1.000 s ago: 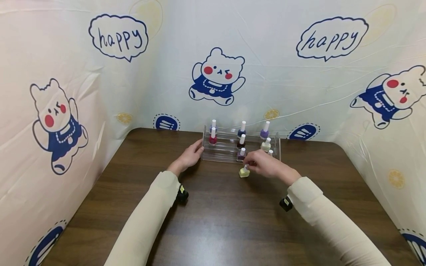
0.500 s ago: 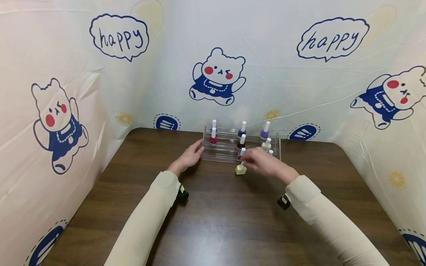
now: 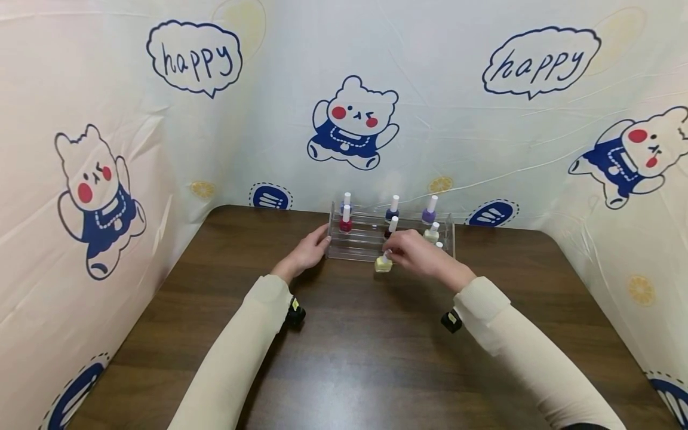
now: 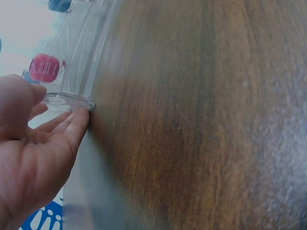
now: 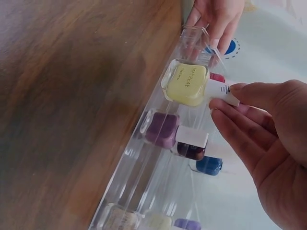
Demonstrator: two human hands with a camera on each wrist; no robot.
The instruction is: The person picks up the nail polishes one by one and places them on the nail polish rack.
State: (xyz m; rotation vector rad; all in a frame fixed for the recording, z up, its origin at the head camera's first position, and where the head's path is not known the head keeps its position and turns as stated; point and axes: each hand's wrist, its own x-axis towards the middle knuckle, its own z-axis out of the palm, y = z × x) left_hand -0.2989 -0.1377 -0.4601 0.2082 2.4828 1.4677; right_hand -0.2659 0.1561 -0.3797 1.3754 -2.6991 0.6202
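My right hand (image 3: 416, 252) pinches the white cap of a pale yellow nail polish bottle (image 3: 383, 264) between thumb and fingers. In the right wrist view this bottle (image 5: 188, 84) is tipped on its side, close in front of the clear tiered rack (image 5: 125, 167). My left hand (image 3: 305, 252) rests its fingers against the left end of the rack (image 3: 355, 245); in the left wrist view those fingers (image 4: 72, 125) look straight at its bottom corner. A purple polish bottle (image 5: 162, 129) stands on the front tier beside the yellow one.
Higher tiers bear a red bottle (image 3: 346, 224), a dark blue bottle (image 3: 392, 212), a violet bottle (image 3: 429, 215) and a pale bottle (image 3: 432, 234). Behind the rack hangs a printed cloth (image 3: 457, 137). Brown wood tabletop (image 3: 344, 346) spreads in front.
My right hand has moved left and slightly back with the yellow nail polish, from near the table to the rack's front edge. My left hand has stayed at the rack's end.
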